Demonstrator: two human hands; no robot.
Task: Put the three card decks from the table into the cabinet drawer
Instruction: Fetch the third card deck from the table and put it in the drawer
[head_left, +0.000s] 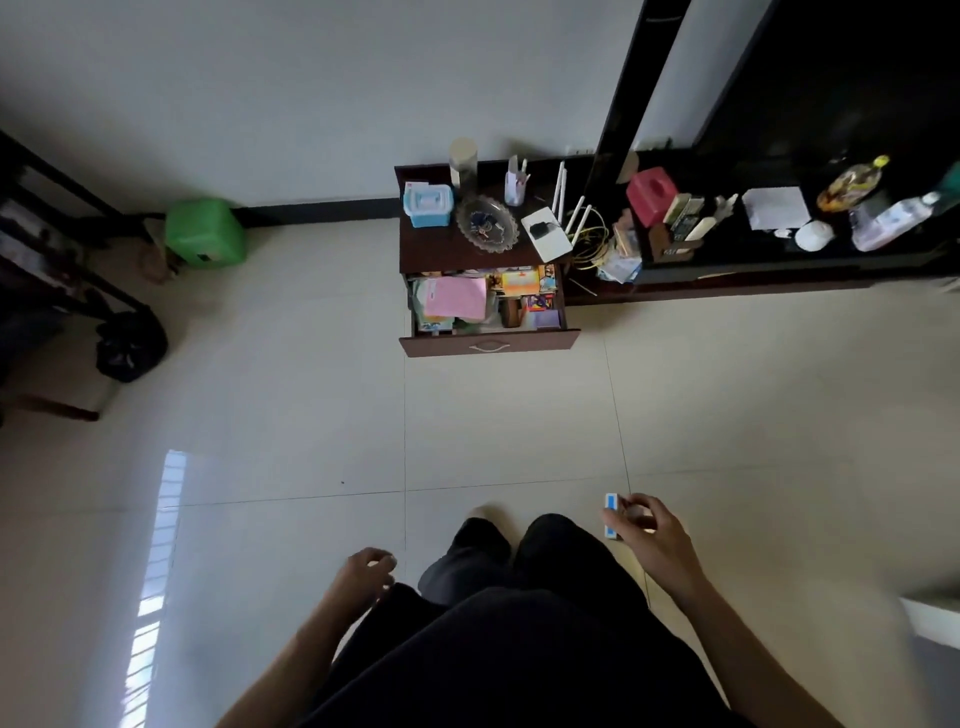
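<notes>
My right hand (652, 535) is low in the view, closed around a small blue and white card deck (611, 515) held edge-on. My left hand (370, 567) hangs beside my leg with curled fingers and nothing in it. Across the tiled floor stands a dark wooden cabinet (441, 249), its top drawer (491, 344) pulled out and packed with papers, a pink sheet and coloured boxes. The table and any other decks are out of sight.
The cabinet top holds a blue box (428, 205), a glass dish (487, 222) and a white router (548, 231). A long dark TV stand (779, 270) runs to the right. At the left are a green stool (205, 234), a black bag (130, 345) and a chair.
</notes>
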